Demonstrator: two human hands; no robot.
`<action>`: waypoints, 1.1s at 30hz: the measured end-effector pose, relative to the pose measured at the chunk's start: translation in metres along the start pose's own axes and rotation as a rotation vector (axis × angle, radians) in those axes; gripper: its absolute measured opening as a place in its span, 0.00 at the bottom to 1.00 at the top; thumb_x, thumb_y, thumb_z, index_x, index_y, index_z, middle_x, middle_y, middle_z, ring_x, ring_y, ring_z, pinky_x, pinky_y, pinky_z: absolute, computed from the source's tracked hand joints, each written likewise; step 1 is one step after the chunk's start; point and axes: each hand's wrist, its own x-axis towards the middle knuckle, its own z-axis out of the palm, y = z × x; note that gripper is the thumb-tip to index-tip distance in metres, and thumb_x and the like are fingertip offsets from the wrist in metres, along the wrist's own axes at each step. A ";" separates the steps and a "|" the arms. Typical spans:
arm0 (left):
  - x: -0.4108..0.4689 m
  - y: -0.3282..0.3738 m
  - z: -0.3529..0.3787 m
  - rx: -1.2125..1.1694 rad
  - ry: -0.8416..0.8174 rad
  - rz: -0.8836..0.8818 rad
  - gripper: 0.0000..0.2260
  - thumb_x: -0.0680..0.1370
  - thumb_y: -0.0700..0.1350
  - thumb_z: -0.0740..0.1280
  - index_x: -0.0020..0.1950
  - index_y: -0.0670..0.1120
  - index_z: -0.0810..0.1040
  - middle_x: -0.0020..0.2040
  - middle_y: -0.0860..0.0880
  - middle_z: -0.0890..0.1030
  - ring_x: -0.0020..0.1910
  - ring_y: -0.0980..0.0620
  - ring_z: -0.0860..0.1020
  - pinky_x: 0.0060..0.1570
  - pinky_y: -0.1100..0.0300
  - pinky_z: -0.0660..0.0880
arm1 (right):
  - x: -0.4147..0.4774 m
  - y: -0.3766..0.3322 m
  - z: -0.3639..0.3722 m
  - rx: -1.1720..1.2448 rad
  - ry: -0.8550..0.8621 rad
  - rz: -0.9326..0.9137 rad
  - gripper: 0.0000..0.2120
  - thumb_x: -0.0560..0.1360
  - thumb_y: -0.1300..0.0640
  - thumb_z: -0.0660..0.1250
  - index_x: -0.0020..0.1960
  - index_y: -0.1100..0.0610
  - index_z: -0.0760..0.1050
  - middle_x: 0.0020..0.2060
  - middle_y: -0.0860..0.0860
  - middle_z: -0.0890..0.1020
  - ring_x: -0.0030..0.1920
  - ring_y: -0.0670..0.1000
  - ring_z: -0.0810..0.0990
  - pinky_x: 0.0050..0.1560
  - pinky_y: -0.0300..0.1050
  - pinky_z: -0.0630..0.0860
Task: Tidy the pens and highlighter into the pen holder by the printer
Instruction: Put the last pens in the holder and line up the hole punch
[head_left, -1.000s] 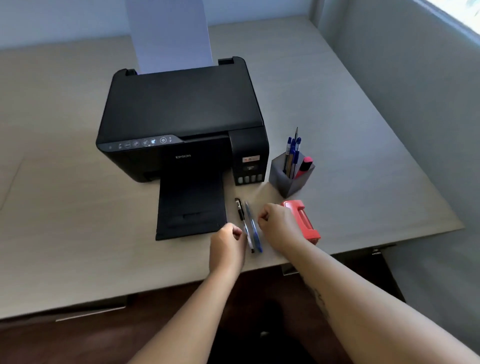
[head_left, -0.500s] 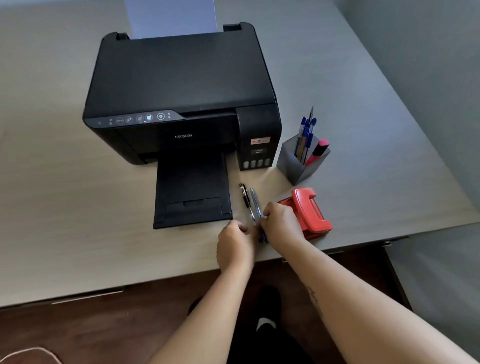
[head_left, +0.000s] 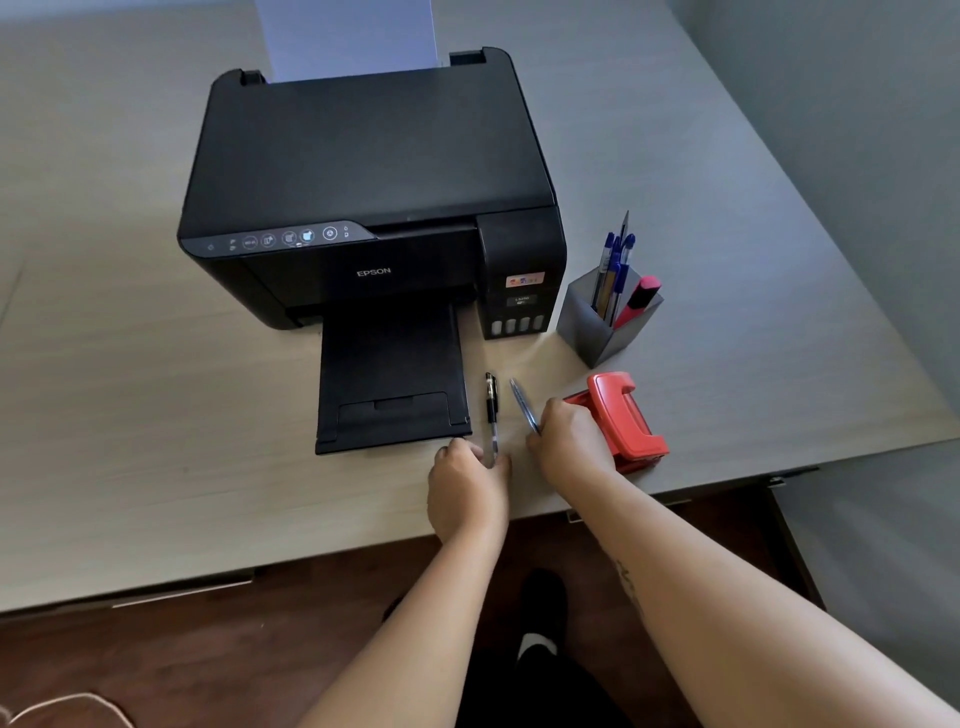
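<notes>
the fingers (head_left: 537, 415) of the right hand (head_left: 571, 441) are curling closed around the near end of the blue pen (head_left: 522, 402), pinching it so that its far tip is pointing away and a little left, tilted off the line of the other pen. whether the tip is lifting clear of the bench (head_left: 130, 415) cannot be told. the fingers (head_left: 467, 448) of the left hand (head_left: 465, 488) are closing on the near end of the black pen (head_left: 491, 402), thumb on one side and fingertips on the other; the pen is lying flat and pointing straight away from the person, its clear barrel partly hidden under the fingers.

the two pens are sitting just beside each other, apart at the far tips, between the printer's output tray (head_left: 392, 384) on the left and the red hole punch (head_left: 621, 415) on the right. the right hand is resting against the near left side of the punch.

the grey pen holder (head_left: 597, 325) is standing upright beyond the punch, just beside the right front corner of the black printer (head_left: 363, 171). it is already holding several blue pens (head_left: 613, 270) standing upright and a pink highlighter (head_left: 636, 304) leaning to the right. a sheet of paper (head_left: 348, 36) is rising from the rear feed of the printer.
</notes>
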 end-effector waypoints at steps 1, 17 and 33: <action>0.001 0.000 0.002 -0.013 0.013 -0.017 0.09 0.73 0.54 0.68 0.46 0.49 0.77 0.48 0.51 0.79 0.46 0.47 0.78 0.42 0.53 0.77 | 0.001 0.000 0.001 -0.017 0.006 -0.006 0.09 0.77 0.58 0.65 0.55 0.60 0.74 0.47 0.56 0.82 0.45 0.55 0.83 0.43 0.47 0.81; -0.013 0.013 -0.035 -0.300 -0.160 0.153 0.07 0.76 0.48 0.68 0.43 0.46 0.81 0.38 0.48 0.83 0.36 0.50 0.81 0.33 0.61 0.72 | -0.010 -0.019 -0.047 0.346 0.039 -0.010 0.05 0.73 0.60 0.67 0.39 0.59 0.75 0.32 0.53 0.76 0.29 0.50 0.74 0.28 0.41 0.71; 0.006 0.149 -0.058 -0.347 -0.152 0.559 0.03 0.73 0.43 0.72 0.44 0.45 0.80 0.37 0.52 0.80 0.34 0.60 0.76 0.35 0.70 0.73 | 0.012 0.004 -0.178 0.698 0.292 -0.155 0.06 0.75 0.62 0.65 0.50 0.55 0.75 0.38 0.53 0.80 0.38 0.56 0.79 0.35 0.47 0.73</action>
